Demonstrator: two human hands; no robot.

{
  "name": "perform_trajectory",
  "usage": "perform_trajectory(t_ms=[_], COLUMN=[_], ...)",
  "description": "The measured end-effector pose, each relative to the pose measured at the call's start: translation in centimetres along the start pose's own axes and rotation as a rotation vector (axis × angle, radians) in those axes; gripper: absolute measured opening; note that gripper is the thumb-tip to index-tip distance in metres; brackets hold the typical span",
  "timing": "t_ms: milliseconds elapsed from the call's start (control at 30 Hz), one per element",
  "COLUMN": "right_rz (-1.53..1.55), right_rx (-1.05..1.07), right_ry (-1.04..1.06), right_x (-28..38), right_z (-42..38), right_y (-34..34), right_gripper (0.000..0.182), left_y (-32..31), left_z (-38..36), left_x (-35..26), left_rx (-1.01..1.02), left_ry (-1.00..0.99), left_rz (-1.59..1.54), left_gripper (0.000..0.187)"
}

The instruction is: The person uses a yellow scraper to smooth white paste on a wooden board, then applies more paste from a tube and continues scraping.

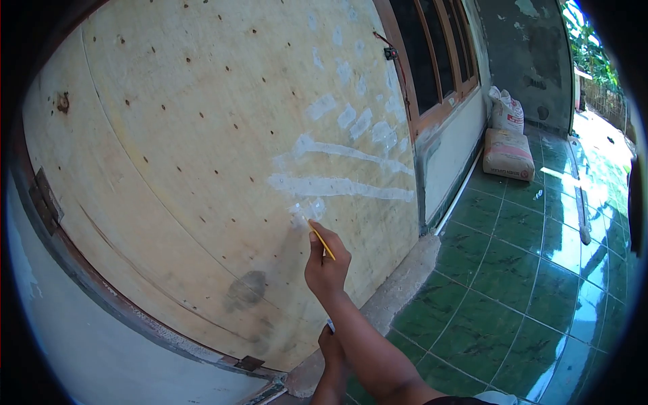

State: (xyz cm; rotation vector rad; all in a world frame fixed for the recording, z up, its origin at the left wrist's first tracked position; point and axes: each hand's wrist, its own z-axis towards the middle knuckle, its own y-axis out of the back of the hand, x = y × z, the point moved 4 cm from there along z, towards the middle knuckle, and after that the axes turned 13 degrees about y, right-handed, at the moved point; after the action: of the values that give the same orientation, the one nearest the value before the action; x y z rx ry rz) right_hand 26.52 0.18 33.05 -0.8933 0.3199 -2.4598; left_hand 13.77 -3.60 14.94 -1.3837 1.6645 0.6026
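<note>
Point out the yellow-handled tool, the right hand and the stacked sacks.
yellow-handled tool (pixel 322 243), head view, mid-handle above the fist.
right hand (pixel 327 270), head view, back of the fist.
stacked sacks (pixel 507 154), head view, face of the lower sack.

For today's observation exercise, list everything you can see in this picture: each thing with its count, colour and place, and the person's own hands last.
Plywood door: one, pale tan, upper left, fills most of the view.
Filler streaks: several, white, on the door's right half.
Dark stain: one, grey, low on the door.
Window frame: one, brown, top centre right.
Sacks: two, white over tan, stacked against the wall, upper right.
Floor tiles: many, glossy green, right.
Yellow tool: one, thin, tip at the door; kind unclear.
Right hand: raised, grips the yellow tool.
Left hand: low, holds something bluish, mostly hidden.
</note>
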Motion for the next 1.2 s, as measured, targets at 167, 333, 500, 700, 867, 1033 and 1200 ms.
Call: perform_trajectory(t_ms=[167,333,500,700,867,1033,1200], right_rz=[-0.196,0.013,-0.021,0.013,-0.164,0.215,0.242], right_rx=[0.000,0.083,0.002,-0.125,-0.086,0.230,0.073], right_ry=[0.251,0.029,0.131,0.011,0.020,0.173,-0.078], right_x=[-0.6,-0.2,-0.6,-1.1,-1.2,7.8,5.0], right_z=[-0.1,-0.4,-1.1,1.6,2.7,-2.6,-2.4], right_y=[-1.2,-0.2,-1.3,0.8,-1.5,-5.9,-2.3], right_gripper=[0.027,0.029,0.023,0.022,0.025,0.038,0.025], left_y=[0.0,-0.2,0.2,-0.8,0.0,1.2,1.9], left_z=[-0.4,0.4,1.3,-1.2,-1.5,1.1,3.0], left_x=[-0.3,0.2,0.8,-1.1,-0.8,2.0,2.7], left_rx=[0.003,0.002,0.021,-0.034,-0.019,-0.078,-0.007], left_ry=[-0.010,-0.012,-0.077,0.051,0.001,0.084,-0.125], left_rz=[-0.031,-0.086,0.011,-0.073,-0.041,0.086,0.175], left_gripper=[0.025,0.028,0.025,0.021,0.025,0.044,0.041])
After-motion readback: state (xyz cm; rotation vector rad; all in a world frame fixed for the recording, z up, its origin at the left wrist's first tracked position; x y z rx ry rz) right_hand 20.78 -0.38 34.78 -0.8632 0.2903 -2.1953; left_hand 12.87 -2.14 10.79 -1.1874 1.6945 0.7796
